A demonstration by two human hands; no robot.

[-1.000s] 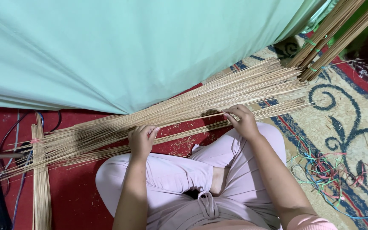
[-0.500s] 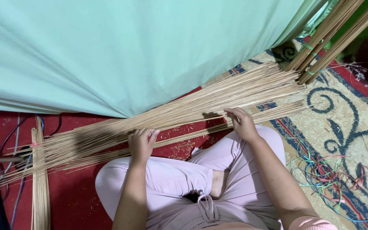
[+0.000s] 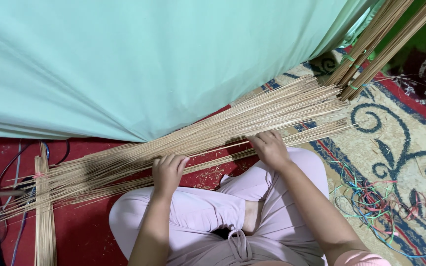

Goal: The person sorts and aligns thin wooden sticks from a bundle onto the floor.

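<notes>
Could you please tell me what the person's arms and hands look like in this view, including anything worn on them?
Both forearms are bare. The left hand and right hand wear no gloves, and no rings or watch can be seen. A pink sleeve edge shows at the right upper arm.

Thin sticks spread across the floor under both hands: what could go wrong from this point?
1. The loose thin sticks lie fanned out, untied; pressed only by the left hand and right hand, they could roll apart or slip out of line.
2. Bare fingers on the raw sticks, with splinter-like debris on the red mat, suggest a splinter risk.
3. The tangle of coloured strings on the patterned carpet beside the right knee might snag the stick ends.
</notes>
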